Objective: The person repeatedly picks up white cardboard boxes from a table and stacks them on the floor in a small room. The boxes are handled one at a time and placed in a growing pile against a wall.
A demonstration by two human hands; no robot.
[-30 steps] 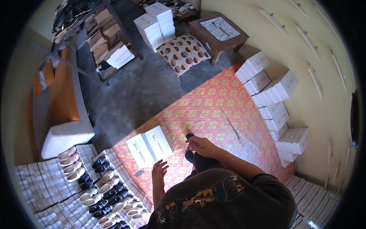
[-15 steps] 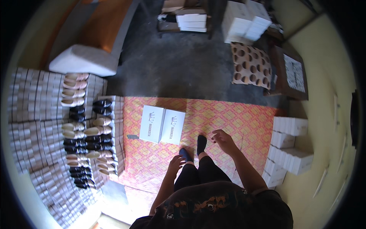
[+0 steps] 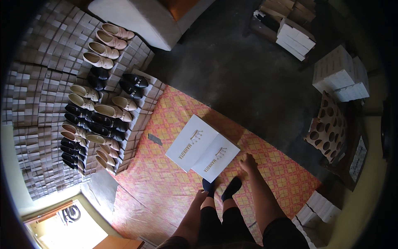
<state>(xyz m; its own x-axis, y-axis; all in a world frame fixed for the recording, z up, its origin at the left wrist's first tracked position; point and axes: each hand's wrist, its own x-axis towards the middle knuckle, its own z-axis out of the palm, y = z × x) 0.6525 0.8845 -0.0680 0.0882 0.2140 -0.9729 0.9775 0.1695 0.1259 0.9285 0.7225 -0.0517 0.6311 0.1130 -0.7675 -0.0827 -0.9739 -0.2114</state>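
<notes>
Two stacks of white boxes stand side by side in front of my feet, a left white box (image 3: 186, 139) and a right white box (image 3: 216, 159), each with a printed lid. My right hand (image 3: 248, 163) is just off the right box's right corner, holding nothing, its fingers loosely apart. Beside my foot in a dark sock, my left hand (image 3: 201, 194) hangs empty below the right box's near corner. Its fingers are small in view and look loosely bent. Neither hand visibly touches a box.
A patterned red and yellow floor mat (image 3: 269, 178) lies under the boxes. At left, pale and black shoes (image 3: 107, 110) stand on stacked boxes (image 3: 45, 91). White boxes (image 3: 338, 72), a sheet with round holes (image 3: 329, 128) and more boxes (image 3: 317, 211) line the right side.
My view has turned and come closer to the boxes. Both hands have moved nearer to them, the right hand toward the right box's corner. The boxes appear to stay on the mat.
</notes>
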